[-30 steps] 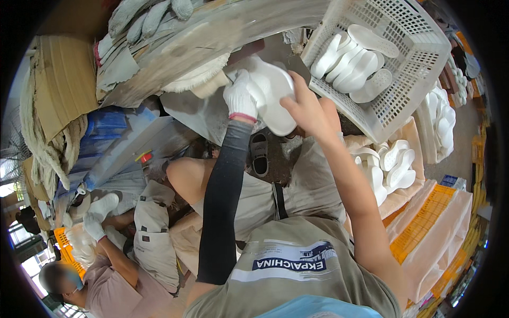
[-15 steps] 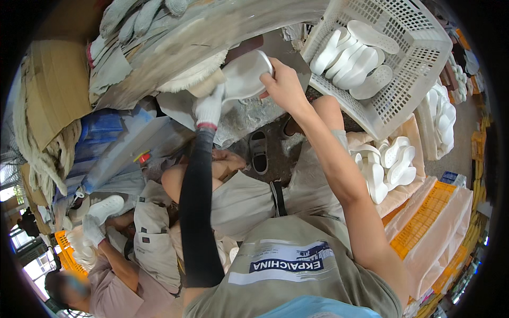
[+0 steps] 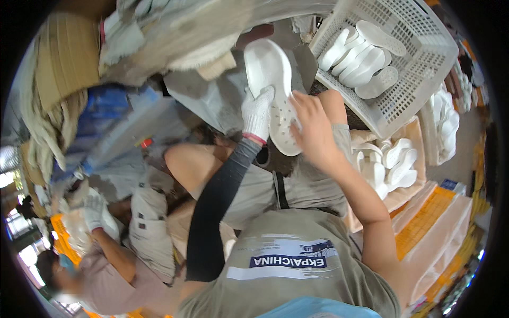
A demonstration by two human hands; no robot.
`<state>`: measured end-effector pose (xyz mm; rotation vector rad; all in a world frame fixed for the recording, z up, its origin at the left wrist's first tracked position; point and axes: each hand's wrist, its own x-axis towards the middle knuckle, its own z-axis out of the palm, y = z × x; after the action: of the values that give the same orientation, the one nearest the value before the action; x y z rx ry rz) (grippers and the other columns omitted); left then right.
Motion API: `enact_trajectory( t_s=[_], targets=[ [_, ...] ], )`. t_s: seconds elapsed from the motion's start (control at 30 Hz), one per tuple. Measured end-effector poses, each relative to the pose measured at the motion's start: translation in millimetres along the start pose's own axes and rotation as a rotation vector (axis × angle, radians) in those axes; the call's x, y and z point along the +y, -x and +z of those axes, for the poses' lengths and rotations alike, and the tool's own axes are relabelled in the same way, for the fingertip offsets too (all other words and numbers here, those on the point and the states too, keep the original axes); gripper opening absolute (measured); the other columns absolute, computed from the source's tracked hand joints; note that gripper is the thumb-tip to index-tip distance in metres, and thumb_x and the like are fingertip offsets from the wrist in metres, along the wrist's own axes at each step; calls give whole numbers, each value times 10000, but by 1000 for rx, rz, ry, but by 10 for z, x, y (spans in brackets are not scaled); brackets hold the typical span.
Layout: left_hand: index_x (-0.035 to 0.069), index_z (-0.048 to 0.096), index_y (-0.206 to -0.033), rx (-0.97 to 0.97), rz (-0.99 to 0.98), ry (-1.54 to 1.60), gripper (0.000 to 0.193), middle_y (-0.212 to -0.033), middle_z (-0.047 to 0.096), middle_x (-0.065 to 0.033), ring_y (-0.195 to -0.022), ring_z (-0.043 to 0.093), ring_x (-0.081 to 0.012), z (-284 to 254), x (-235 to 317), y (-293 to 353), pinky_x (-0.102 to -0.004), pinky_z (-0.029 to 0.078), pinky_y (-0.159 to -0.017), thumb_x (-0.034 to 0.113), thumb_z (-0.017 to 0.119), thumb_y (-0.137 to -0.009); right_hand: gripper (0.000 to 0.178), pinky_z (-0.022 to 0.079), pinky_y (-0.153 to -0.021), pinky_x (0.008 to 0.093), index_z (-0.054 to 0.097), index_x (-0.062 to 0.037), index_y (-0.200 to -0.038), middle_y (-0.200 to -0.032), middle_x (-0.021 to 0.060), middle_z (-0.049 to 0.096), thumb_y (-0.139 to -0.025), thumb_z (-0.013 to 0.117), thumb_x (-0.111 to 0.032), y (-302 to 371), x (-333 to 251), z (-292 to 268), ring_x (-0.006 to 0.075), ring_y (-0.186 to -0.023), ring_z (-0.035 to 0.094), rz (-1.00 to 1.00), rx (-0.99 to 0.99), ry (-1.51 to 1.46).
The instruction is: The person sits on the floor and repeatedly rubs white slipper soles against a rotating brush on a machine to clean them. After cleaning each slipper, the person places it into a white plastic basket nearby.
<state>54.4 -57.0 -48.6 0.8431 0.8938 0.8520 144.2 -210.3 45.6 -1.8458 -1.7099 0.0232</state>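
Note:
A white clog (image 3: 270, 69) with small holes over one end is held lengthwise in front of me, its smooth hollow end pointing away. My left hand (image 3: 257, 111), in a white knitted glove with a red cuff, is closed on its side, thumb over the rim. My bare right hand (image 3: 317, 130) is at the clog's right edge by the holed end. Its fingers are apart and slightly blurred, the tips touching the clog. A grey, scuffed surface (image 3: 199, 100) lies beyond the gloved hand.
Several white clogs (image 3: 366, 63) lie in a white perforated basket (image 3: 413, 85) at the far right. More clogs (image 3: 389, 164) fill a lined container nearer me. Orange crates (image 3: 427, 212) stand at right. At lower left sits a co-worker (image 3: 111, 265) wearing gloves.
The clog has swung upright and come nearer, its holed end now toward me. My left hand has moved right onto its side. My right hand has left the far end for the holed end.

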Motion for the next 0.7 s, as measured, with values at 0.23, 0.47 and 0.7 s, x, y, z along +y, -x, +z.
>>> enact_trajectory(
  t_s=[0.23, 0.47, 0.7],
  targets=[
    [22, 659, -1226, -19, -209, 375, 509, -1065, 730, -136, -861, 714, -337, -613, 113, -300, -377, 586, -811, 457, 464, -1048, 377, 554, -785, 348, 655, 48, -1072, -947, 143, 749, -828, 838, -174, 56, -425, 96, 173, -901, 700, 421, -38, -487],
    [60, 619, -1251, -202, -3, 799, 465, -1117, 703, -103, -1081, 645, -315, -585, 43, -457, -405, 527, -929, 457, 471, -1059, 429, 545, -716, 420, 633, 72, -1004, -905, 292, 710, -827, 827, -267, -875, -876, 424, 315, -791, 723, 382, -100, -317],
    [92, 597, -1246, -291, -143, 1042, 440, -1032, 682, -50, -921, 675, -194, -229, -162, 30, -340, 571, -818, 464, 413, -1102, 573, 530, -821, 450, 584, 42, -1155, -990, 266, 709, -813, 834, -343, -510, -670, 205, 374, -962, 712, 478, -197, -36]
  ],
)
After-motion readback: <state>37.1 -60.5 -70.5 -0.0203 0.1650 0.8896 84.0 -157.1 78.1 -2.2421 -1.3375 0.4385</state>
